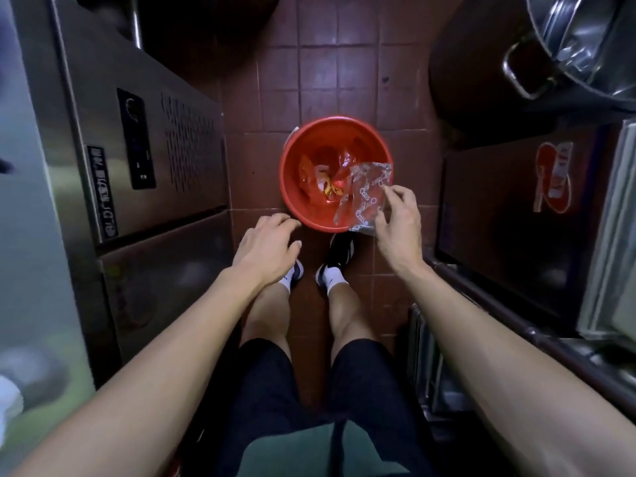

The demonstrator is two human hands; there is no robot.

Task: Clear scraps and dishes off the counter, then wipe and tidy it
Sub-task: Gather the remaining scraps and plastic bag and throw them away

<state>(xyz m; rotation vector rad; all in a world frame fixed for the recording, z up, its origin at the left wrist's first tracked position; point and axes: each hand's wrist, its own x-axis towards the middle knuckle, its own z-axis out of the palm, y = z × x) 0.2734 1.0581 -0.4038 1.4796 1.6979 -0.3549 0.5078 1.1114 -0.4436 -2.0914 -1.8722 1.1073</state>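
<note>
1. Right now, my right hand (399,222) pinches a clear plastic wrapper (364,197) printed with white lettering, gripping it at its near right edge between thumb and fingertips.
2. From that hand the wrapper hangs out to the left, over the right side of a red bucket (292,187).
3. My left hand (268,246) is released, fingers loosely spread and curled, holding nothing; it hovers just short of the bucket's near-left rim, and I cannot tell whether it touches it.
4. Ahead of both hands, down in the bucket, lie crumpled wrappers (327,187) in orange, yellow and red.
5. Below my hands are my black shoes with white socks (332,280) on the red-brown floor tiles (320,74).
6. Left of my left hand stands a stainless steel cabinet (103,139); far beyond my right hand sits a big steel pot (585,39).
</note>
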